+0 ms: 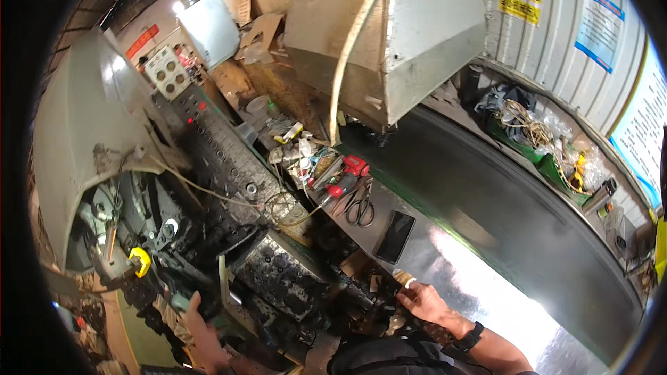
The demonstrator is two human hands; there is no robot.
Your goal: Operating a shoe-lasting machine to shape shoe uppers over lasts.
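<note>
At the edge of a metal worktop [472, 271], my right hand [425, 303] has its fingers bent together. A small whitish-tan piece [402, 278] shows at their tips; whether it is held or wrapped round a finger is unclear. Just beyond lies a black phone [396, 237], with black-handled scissors [360, 212] and a red power tool [347, 176] farther off. My left hand [201, 340] is low on the left, smeared by motion, beside a rounded grey-green part [180, 302] of the dark machine. Its grip, if any, does not show.
Between my hands stands a blackened, oily metal block [278, 274]. A yellow handle [141, 262] sits on the machine at left, under a grey hood [97, 118]. A dark belt-like surface [500, 194] curves along the right, below a large metal housing [389, 35]. Clutter fills a green trough [517, 140].
</note>
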